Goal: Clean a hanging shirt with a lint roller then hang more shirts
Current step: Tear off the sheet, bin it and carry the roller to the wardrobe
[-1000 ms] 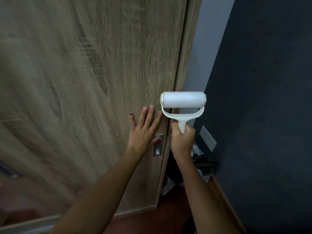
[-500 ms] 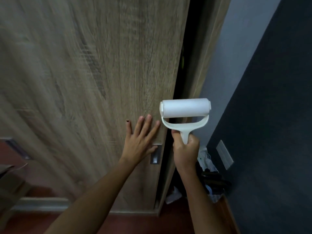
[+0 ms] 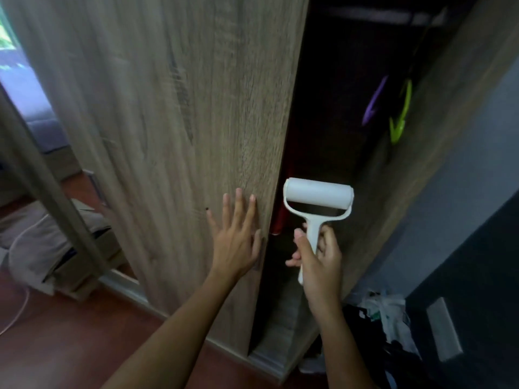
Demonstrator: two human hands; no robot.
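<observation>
My right hand [image 3: 318,256] grips the handle of a white lint roller [image 3: 318,196], held upright in front of the dark wardrobe opening. My left hand [image 3: 236,234] lies flat, fingers spread, on the wooden sliding wardrobe door [image 3: 174,130] near its right edge. Inside the dark wardrobe, a purple hanger [image 3: 375,101] and a green hanger [image 3: 400,113] hang at the upper right. A strip of red cloth [image 3: 280,217] shows just behind the door edge. No whole shirt is visible.
A mirrored door panel [image 3: 36,153] stands at the left, reflecting a bed and boxes. The floor [image 3: 70,332] is red-brown. A pile of bags and dark clothes [image 3: 384,318] lies at the lower right beside a dark wall [image 3: 477,276] with a socket plate.
The sliding door has moved left under my left hand, widening the gap and exposing the wardrobe interior and hangers. The roller stays in my right hand.
</observation>
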